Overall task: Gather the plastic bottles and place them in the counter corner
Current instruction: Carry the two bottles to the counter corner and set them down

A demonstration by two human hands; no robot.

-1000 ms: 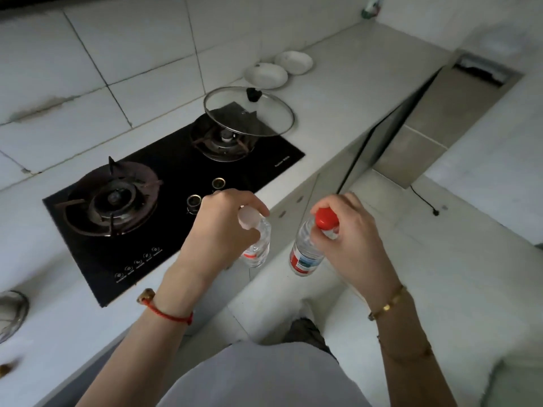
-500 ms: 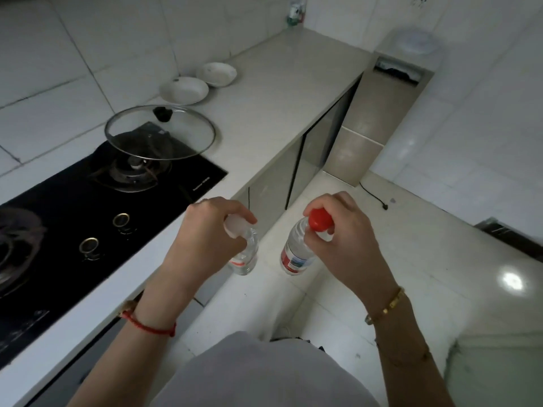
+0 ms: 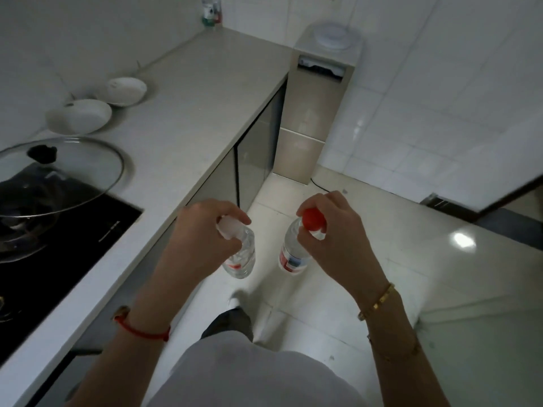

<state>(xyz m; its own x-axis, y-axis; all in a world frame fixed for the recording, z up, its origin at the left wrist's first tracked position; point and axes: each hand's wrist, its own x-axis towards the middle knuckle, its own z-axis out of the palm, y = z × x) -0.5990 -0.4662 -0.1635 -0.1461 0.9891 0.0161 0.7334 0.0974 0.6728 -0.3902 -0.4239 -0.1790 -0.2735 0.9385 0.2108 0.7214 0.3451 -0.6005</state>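
My left hand [image 3: 202, 230] grips the neck of a clear plastic bottle with a white cap [image 3: 241, 257], which hangs down past the counter's front edge. My right hand [image 3: 335, 233] holds a second clear bottle [image 3: 292, 254] by its red cap; it has a red and blue label and hangs over the floor. At the far end of the white counter [image 3: 205, 92], in the corner against the tiled walls, stand other bottles [image 3: 211, 13], small and partly cut off by the frame's top.
Two white dishes [image 3: 79, 116] [image 3: 126, 90] lie near the wall. A glass pot lid [image 3: 58, 171] rests over the black gas hob [image 3: 73, 230] at left. A beige water dispenser [image 3: 317, 107] stands beyond the counter's end. Tiled floor lies to the right.
The view has swung right along the counter: the hob slid off to the left and the far corner came closer. Both hands keep their bottles in the same grip.
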